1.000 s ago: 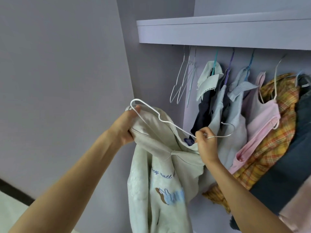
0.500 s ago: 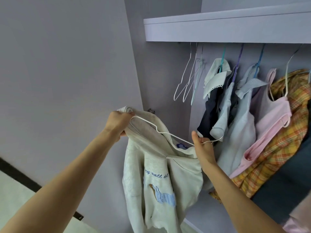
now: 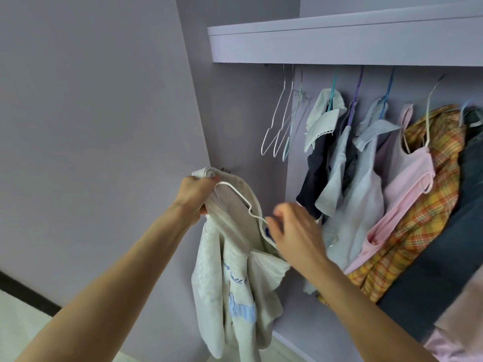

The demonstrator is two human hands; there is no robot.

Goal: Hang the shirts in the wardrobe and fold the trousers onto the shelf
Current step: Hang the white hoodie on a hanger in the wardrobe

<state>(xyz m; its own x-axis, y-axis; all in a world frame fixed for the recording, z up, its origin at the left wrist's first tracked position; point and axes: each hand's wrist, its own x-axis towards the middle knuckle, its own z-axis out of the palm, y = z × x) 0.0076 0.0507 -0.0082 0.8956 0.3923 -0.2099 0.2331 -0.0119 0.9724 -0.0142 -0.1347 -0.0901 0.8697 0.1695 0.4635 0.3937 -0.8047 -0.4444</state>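
The left hand grips the cream sweatshirt and white hanger. The right hand reaches over, fingers loosely curled, holding nothing I can see. Next, probably tuck the hanger inside.

Cream sweatshirt with blue script and a pale blue print, on a white wire hanger. Right of the hands: pink camisole, yellow-and-orange plaid shirt, dark navy garment. Lilac wardrobe wall.

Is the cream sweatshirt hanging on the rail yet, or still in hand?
Still in hand: left hand grips the cream sweatshirt and white hanger, below the rail.
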